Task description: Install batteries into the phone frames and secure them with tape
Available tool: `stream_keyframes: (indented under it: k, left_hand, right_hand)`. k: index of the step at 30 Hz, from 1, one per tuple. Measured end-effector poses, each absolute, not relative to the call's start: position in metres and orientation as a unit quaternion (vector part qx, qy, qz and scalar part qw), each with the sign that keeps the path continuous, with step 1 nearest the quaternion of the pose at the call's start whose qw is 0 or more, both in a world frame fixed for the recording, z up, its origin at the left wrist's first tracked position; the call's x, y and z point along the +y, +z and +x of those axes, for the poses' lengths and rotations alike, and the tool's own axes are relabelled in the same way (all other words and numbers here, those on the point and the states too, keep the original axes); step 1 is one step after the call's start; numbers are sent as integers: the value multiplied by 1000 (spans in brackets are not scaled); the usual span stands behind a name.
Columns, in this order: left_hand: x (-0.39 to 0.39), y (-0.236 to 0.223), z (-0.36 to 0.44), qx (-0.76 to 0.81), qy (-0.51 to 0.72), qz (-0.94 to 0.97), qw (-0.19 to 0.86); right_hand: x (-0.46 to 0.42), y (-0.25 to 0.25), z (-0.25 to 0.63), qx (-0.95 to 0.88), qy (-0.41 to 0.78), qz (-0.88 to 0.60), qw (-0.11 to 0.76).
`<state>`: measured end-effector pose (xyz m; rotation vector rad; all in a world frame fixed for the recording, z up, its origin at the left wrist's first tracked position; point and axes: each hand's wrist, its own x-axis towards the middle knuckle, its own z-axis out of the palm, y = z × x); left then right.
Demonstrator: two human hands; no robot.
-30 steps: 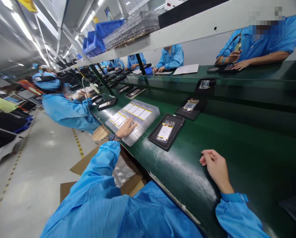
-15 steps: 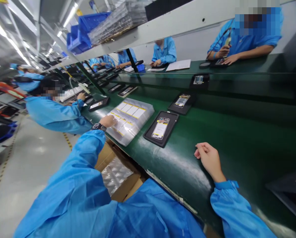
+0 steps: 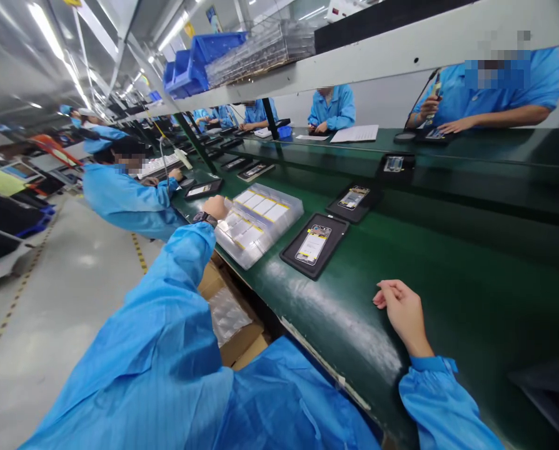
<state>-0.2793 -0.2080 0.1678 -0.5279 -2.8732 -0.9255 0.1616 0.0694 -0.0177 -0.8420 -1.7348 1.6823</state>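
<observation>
My left hand [image 3: 216, 207], with a dark watch at the wrist, is at the left edge of a clear plastic tray [image 3: 286, 224]. Its fingers look curled, and whatever they may hold is hidden. Flat white phone batteries [image 3: 250, 236] with yellow strips lie in the tray's compartments. To the right of it, a black holder [image 3: 329, 257] bears an opened phone [image 3: 314, 245] with a white battery showing. My right hand [image 3: 404, 310] hovers or rests over the green bench on the right, fingers loosely bent and slightly apart, holding nothing.
Behind the near holder lies another black holder [image 3: 372, 212] with an opened phone, and a third [image 3: 392, 178] sits farther back. A cardboard box [image 3: 249, 344] stands below the bench edge. A co-worker [image 3: 124, 187] sits at left; others work across the bench. A shelf [image 3: 354, 59] spans overhead.
My left hand has drawn back from over the batteries to the tray's left edge. My right hand stays over the bench, its fingers a little looser. The view has shifted left.
</observation>
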Motion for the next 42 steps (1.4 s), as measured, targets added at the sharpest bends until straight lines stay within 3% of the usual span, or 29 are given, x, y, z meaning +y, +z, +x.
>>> stream_keyframes:
  k: [4,6,8,14,18,33,42]
  left_hand:
    - [-174,162,-257,-886,-438,-154,8]
    - [-138,144,-229,-826,-528,-188,-68]
    - [-93,117,-188,-693,-652,-212,-221]
    - [9,49,-43,-389,-668,-123,-622]
    - [22,36,-7,-351,-574,-105,-732]
    - [12,38,-31,-321,-641,3,-697]
    - [23,32,-32,-502,-585,47,-635]
  right_hand:
    - [70,-20,161,-654,631,-308,282]
    - [69,-20,161,-651,630,-311,287]
    - [66,-17,161,-645,616,-327,314]
    - [64,-5,161,-588,520,-415,459]
    - [78,-8,160,-550,496,-451,498]
    - [94,-12,150,-514,472,-513,499]
    - [97,-11,150,-473,486,-530,509]
